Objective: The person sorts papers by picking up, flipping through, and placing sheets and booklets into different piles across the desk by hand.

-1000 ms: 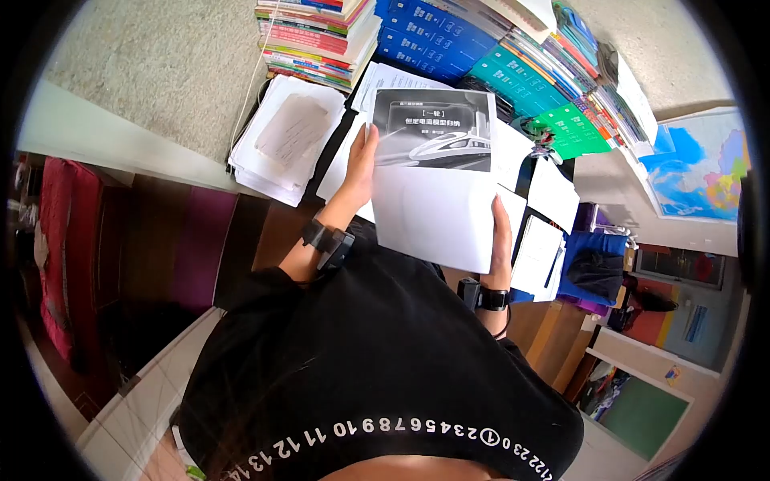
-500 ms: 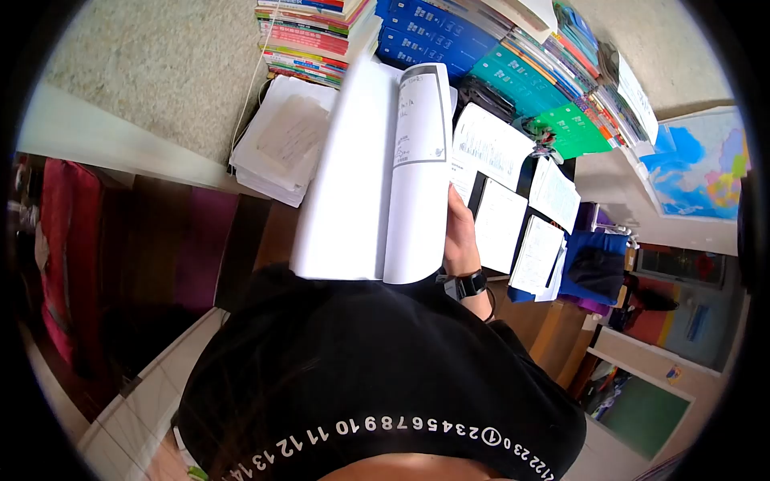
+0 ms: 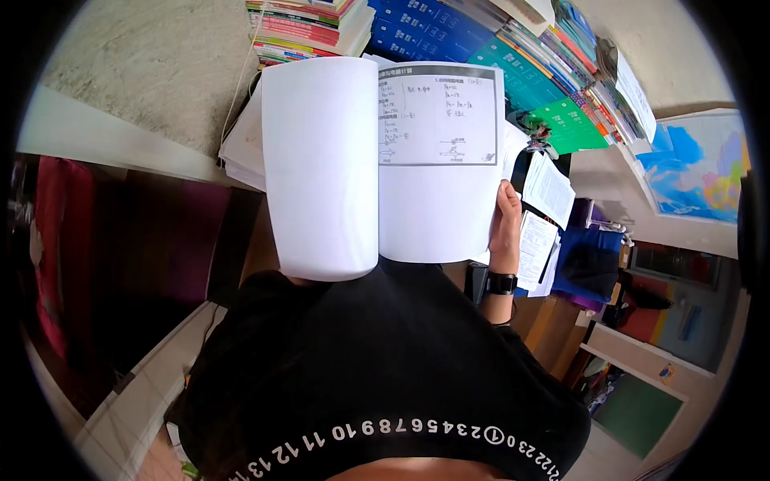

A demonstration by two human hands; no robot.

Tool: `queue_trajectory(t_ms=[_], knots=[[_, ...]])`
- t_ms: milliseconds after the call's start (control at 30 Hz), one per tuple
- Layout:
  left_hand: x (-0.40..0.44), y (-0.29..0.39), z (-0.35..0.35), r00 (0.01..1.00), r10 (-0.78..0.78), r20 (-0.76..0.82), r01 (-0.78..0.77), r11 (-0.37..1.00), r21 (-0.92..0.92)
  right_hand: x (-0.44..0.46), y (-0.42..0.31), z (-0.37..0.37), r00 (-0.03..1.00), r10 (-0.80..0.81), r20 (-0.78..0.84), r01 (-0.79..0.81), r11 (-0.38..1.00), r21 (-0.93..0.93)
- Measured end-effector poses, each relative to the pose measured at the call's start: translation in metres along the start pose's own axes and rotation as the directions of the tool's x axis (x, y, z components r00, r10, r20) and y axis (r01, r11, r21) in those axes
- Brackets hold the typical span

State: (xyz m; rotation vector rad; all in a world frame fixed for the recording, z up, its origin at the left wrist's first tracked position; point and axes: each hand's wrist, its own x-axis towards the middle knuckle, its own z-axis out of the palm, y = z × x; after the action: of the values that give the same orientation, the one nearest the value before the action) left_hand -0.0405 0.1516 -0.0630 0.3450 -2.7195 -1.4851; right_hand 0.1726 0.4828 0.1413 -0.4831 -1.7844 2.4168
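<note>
The right hand (image 3: 505,220) grips the right edge of the open booklet (image 3: 437,212), likely to keep the pages spread. The left hand is hidden, so I can't tell its grip. The booklet is up above the surface's (image 3: 520,171) near edge. Its left page is blank and bulgy; the right has boxed writing up top.

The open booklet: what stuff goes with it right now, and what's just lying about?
In use:
- open booklet
- right hand, gripping its edge

Seemingly just lying about:
- stack of books
- papers beyond the right hand
</note>
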Motion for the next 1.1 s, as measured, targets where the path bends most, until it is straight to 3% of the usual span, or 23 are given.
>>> queue_trajectory(t_ms=[300, 467, 600, 733, 1000, 1100], knots=[[-0.025, -0.005, 0.012, 1.000, 0.017, 0.002, -0.017, 0.999, 0.047, -0.010, 0.005, -0.016, 0.996, 0.029, -0.087, -0.032, 0.999, -0.031], [-0.047, 0.012, 0.001, 0.997, 0.081, -0.009, -0.081, 0.985, -0.151, -0.021, 0.008, -0.020, 0.975, 0.073, -0.209, -0.070, 0.997, 0.020], [-0.108, 0.065, -0.009, 0.951, 0.160, 0.267, 0.006, 0.848, -0.530, -0.030, 0.014, -0.038, 0.965, 0.076, -0.251, -0.075, 0.997, 0.014], [-0.162, 0.119, 0.002, 0.827, 0.244, 0.507, 0.165, 0.756, -0.634, -0.038, 0.014, -0.035, 0.948, 0.112, -0.298, -0.103, 0.994, 0.048], [-0.169, 0.165, 0.028, 0.933, 0.177, 0.314, 0.062, 0.778, -0.625, -0.033, 0.037, -0.052, 0.948, 0.210, -0.239, -0.209, 0.978, 0.028], [-0.184, 0.166, 0.045, 0.929, 0.081, 0.362, 0.163, 0.788, -0.593, -0.037, 0.030, -0.072, 0.935, 0.290, -0.203, -0.319, 0.939, -0.128]])
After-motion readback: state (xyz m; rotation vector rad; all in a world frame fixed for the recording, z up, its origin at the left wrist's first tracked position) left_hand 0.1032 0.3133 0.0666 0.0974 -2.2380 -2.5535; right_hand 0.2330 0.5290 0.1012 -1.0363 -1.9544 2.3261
